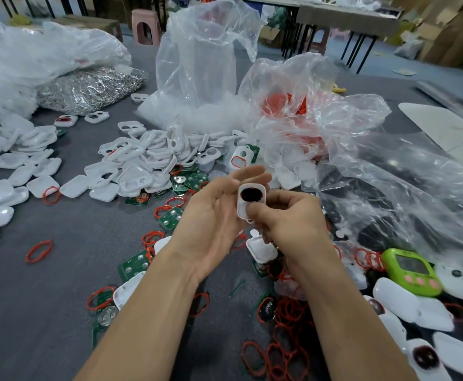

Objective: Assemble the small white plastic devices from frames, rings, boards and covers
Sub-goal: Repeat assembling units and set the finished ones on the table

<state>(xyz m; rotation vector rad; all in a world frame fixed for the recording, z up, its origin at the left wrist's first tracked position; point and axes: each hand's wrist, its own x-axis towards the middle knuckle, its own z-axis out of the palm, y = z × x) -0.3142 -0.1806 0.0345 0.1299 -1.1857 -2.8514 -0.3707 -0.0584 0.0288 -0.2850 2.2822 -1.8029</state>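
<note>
— White device frame (241,209): where is it?

— Raised between both hands, above the middle of a grey table (59,270). A dark oval pad (251,196) fills its upper window, with a hint of red at the edge.

— How do the hands hold it?

— The left hand (211,215) is palm up, its fingertips curled against the top and back of the frame. The right hand (290,218) presses its thumb on the lower face, with the other fingers curled behind. Both hands are closed firmly on this one part. A white cover (262,248) sits just under the right hand; I cannot tell whether a finger holds it or it lies on the table.

— How far along is the work?

— Early, I would judge. A few closed-up devices (425,356) with dark buttons lie at the lower right. Far more is loose: a heap of empty frames (147,158) beyond the hands, covers (18,185) spread to the left, green circuit boards (169,217) and red rings (39,251) scattered all around.

— And the piece in hand?

— Its back is hidden, so I cannot say what is inside. It looks to need a board and a cover.

— Anything else nearby?

— Large clear plastic bags (205,64) stand behind the heap, and a green timer (411,272) lies to the right.
</note>
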